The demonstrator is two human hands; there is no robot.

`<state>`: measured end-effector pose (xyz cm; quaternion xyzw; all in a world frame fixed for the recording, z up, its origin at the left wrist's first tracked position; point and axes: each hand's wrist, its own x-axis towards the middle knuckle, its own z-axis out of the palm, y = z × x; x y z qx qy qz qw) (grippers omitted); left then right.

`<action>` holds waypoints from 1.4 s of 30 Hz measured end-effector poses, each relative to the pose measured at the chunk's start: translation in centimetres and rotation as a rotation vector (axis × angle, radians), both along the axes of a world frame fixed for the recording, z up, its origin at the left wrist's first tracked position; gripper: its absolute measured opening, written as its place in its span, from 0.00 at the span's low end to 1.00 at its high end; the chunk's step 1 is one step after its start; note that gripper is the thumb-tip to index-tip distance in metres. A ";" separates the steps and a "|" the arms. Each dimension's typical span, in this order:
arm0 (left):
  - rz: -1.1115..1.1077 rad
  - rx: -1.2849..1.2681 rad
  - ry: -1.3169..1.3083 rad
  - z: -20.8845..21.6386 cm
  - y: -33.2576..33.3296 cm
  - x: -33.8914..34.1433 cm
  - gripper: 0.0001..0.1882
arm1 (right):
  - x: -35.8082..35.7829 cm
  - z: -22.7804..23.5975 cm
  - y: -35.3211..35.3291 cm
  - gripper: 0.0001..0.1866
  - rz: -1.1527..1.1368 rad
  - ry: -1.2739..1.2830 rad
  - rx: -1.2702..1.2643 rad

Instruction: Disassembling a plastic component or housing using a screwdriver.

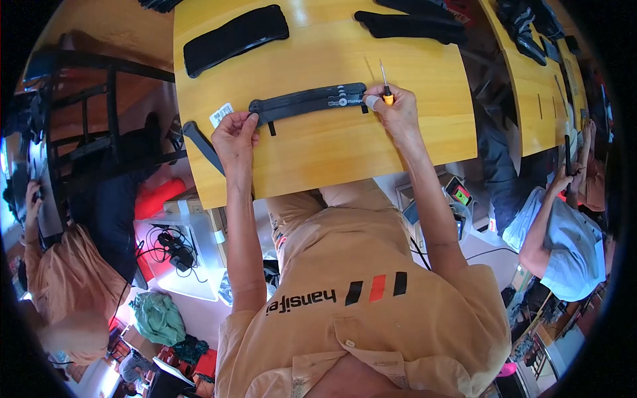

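A black strap (pixel 305 103) with pale printing lies stretched left to right over the yellow table. My left hand (pixel 237 136) pinches its left end between thumb and fingers. At the other end, the fingertips of my right hand (pixel 398 113) grip the strap; a pale wrap covers one fingertip. The same hand also holds a thin-shafted tool with a yellow-and-black handle (pixel 388 98), its metal tip pointing away from me. I cannot tell whether it is an awl or a screwdriver. Two short black tabs (pixel 272 128) stick out below the strap. Beside my left hand is a white printed label (pixel 221 115).
Another black strap (pixel 203 147) lies at the table's left edge. Stacked black straps (pixel 235 38) sit far left, more black straps (pixel 411 28) far right. A clear plastic bin (pixel 192 265) with cables stands below left. People work at both sides, one in a light-blue shirt (pixel 561 242).
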<state>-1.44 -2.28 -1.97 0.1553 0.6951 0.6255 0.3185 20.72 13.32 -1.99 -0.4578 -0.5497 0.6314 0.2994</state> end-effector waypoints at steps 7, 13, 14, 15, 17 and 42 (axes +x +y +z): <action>0.014 -0.046 0.011 0.2 0.3 0.3 0.03 | 0.0 0.0 -0.2 0.03 -0.035 0.006 -0.007; 0.013 -0.012 0.002 -0.1 0.2 0.3 0.03 | 0.0 -0.5 -0.2 0.02 -0.054 -0.009 0.021; 0.015 -0.020 0.013 0.0 0.3 0.3 0.03 | 0.0 -0.5 -0.1 0.02 -0.053 -0.010 0.007; 0.016 -0.029 0.024 0.0 0.3 0.4 0.03 | 0.0 -0.5 -0.1 0.02 -0.054 -0.011 0.006; 0.016 -0.040 0.028 0.1 0.3 0.3 0.03 | -0.1 -0.5 -0.2 0.02 -0.065 -0.016 0.035; 0.021 -0.080 0.048 0.2 0.4 0.3 0.04 | -0.5 -0.3 -0.3 0.02 -0.084 -0.103 0.089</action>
